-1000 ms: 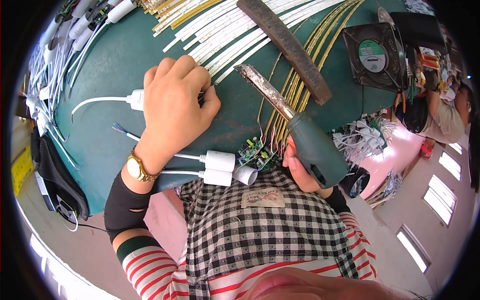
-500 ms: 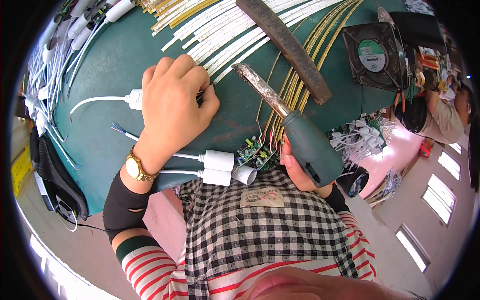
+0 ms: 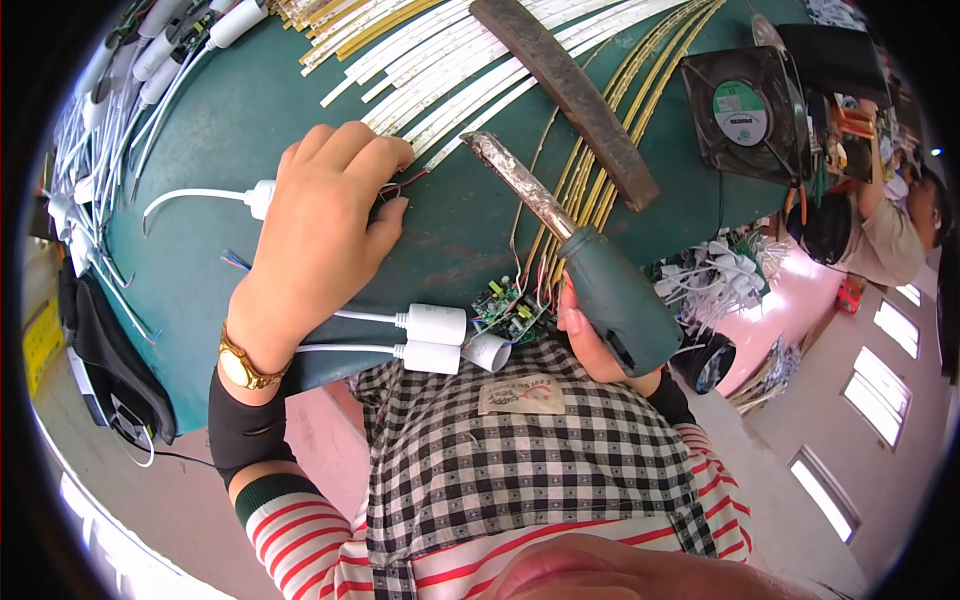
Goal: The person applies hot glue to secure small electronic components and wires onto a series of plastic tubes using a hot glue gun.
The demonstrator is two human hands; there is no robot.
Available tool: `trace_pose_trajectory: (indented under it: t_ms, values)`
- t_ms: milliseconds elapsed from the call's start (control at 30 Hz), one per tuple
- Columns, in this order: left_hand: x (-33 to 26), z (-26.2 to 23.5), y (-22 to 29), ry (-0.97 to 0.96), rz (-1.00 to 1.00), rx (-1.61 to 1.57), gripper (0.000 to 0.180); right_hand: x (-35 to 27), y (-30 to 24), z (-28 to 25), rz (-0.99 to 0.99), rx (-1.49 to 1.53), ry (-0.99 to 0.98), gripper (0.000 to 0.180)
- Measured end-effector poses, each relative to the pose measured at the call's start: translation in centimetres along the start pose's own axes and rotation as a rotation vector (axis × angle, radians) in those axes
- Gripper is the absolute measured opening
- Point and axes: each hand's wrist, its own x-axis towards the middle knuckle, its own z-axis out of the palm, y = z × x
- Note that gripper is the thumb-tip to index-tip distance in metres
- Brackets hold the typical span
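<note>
Soldering iron [image 3: 585, 258], pitted metal barrel [image 3: 520, 184], R fingers [image 3: 570, 320] gripping hdl [image 3: 625, 305], L fingers [image 3: 382, 157] curled at wires [image 3: 408, 182], hold unclear

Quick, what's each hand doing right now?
Left hand: curled over the white tube; its grip can't be told.
Right hand: closed, holding the green-handled soldering iron.

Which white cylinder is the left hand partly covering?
The white cylinder just left of the left hand, its cable curving away leftward. The hand hides its right end; the cylinders by the checked apron and in the upper-left pile lie clear.
</note>
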Motion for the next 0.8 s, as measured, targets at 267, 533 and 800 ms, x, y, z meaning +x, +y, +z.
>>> trace_pose_trajectory:
  t_ms: [267,533,800]
  values:
    - [0.1,0.0,0.0,-0.013,0.049,0.048,0.032,0.2,0.1,-0.5,-0.022,0.043,0.007,0.032]
    - [0.3,-0.9,0.2,-0.070,0.142,0.085,0.045,-0.3,0.3,-0.5,0.002,-0.040,-0.034,0.038]
    - [0.4,-1.4,-0.4,-0.158,0.176,0.029,0.048,-0.1,0.6,-0.5,-0.091,-0.008,-0.070,0.052]
